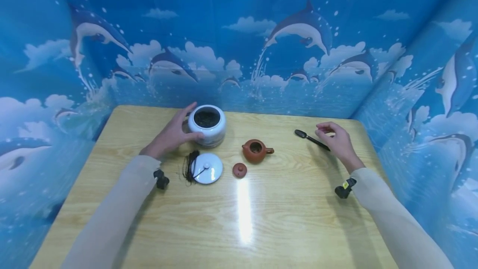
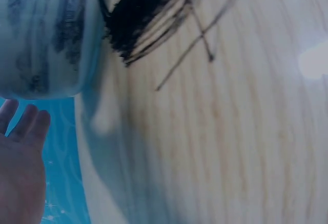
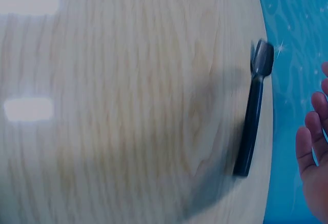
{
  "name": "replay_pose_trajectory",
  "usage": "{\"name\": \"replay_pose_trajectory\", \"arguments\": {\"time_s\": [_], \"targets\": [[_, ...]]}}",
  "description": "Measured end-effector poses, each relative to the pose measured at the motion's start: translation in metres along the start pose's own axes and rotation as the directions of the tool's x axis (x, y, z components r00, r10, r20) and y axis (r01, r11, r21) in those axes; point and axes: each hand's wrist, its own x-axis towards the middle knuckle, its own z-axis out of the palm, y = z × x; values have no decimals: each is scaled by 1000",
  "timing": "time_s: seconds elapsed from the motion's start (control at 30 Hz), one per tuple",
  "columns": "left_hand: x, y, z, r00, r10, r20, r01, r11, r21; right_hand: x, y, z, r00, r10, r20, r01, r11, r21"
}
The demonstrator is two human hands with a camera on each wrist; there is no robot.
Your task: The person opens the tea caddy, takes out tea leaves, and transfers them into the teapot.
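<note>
A white porcelain jar [image 1: 220, 131] with dark markings stands without its lid near the table's back edge, dark contents inside. My left hand [image 1: 173, 134] spreads beside it, thumb in front and fingers at its far left; whether they touch is unclear. In the left wrist view, that hand's fingers [image 2: 38, 126] look straight, just off the jar [image 2: 48, 34]. A black scoop [image 1: 301, 133] lies on the table at the right. Above its handle hovers my right hand [image 1: 336, 140], fingers loosely bent and holding nothing. The right wrist view shows the scoop [image 3: 251, 116] apart from the hand.
A brown clay teapot [image 1: 253, 155], lidless, stands mid-table with its handle to the right. Its small lid [image 1: 240, 170] lies in front. The jar's white lid [image 1: 213, 169] lies nearby, a dark tassel [image 1: 192, 165] beside it. Blue dolphin-print curtains [image 1: 246, 45] surround the table.
</note>
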Motion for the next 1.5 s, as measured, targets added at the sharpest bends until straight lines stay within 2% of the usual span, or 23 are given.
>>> {"name": "replay_pose_trajectory", "arguments": {"time_s": [0.2,0.43,0.57,0.7,0.77,0.83,0.9,0.97,1.07,1.23,1.3,1.47,1.5], "targets": [[-2,9,-6,999,25,-32,-23,998,55,0,-19,9,999,-46,20,46,999,18],[-4,25,-6,988,124,-91,-114,987,115,-2,-40,21,993,-55,101,46,994,97],[-5,40,-4,972,205,-113,-187,971,148,-1,-49,30,988,-71,135,53,990,128],[-6,56,1,947,299,-115,-276,944,182,0,-56,41,980,-97,172,68,984,166],[-6,63,4,930,351,-109,-326,925,198,0,-59,47,974,-109,198,71,979,190],[-6,69,7,908,406,-100,-381,902,205,0,-61,52,967,-118,224,71,976,208],[-6,75,11,898,432,-86,-408,889,208,0,-62,58,961,-129,246,72,971,227],[-7,80,16,890,451,-68,-431,880,201,-1,-64,63,955,-140,260,78,969,235],[-11,85,24,886,462,-38,-448,875,184,-3,-68,70,948,-157,276,89,966,244],[-13,91,38,858,512,36,-511,846,150,-6,-73,80,933,-179,314,96,960,262],[-12,93,44,857,509,78,-515,844,147,-7,-74,83,924,-190,332,98,956,275],[-10,95,59,868,462,182,-490,856,165,-10,-75,91,902,-220,371,103,945,309],[-10,94,62,866,457,203,-491,855,166,-10,-76,93,899,-224,375,107,945,308]]}}
